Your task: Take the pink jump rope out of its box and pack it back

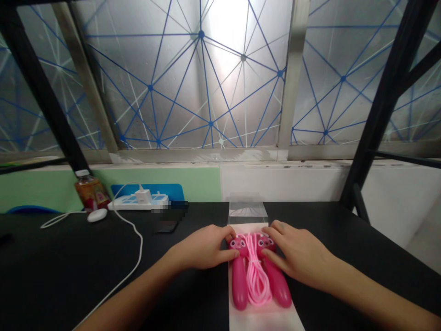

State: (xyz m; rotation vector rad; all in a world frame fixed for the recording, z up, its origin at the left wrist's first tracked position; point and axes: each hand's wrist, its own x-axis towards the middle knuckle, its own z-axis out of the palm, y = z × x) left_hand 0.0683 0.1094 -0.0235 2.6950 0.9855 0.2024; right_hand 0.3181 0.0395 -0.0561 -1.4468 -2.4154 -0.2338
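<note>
Although the left hand (pixel 198 248) and the right hand (pixel 296 255) are apart, both reach in to the same skipping rope (pixel 257 276) at the lower centre of the frame, one from each side. The left hand's fingers (pixel 225 243) touch the pig-faced head of the left pink handle (pixel 239 282), and the right hand's fingers (pixel 272 239) lie over the head of the right pink handle (pixel 278 280). Whether they grip or merely rest cannot be told. Between the two upright-lying handles sits a loose hank of pink cord (pixel 257 294).

The rope lies flat on a pale card sheet (pixel 265 322), which runs up to a clear plastic box (pixel 247 214) at its far end; only faint curved reflections show through the box's walls. Both stand on a black table (pixel 86 276).

At upper left on the table, a plastic bottle (pixel 91 194) with a white cap holds amber liquid. Just to its right lies a white power strip (pixel 138 203) with a white charger (pixel 143 196) plugged in. A white cable (pixel 132 234) curves from it toward the lower left, and a small white oval object (pixel 97 214) lies near the bottle.
</note>
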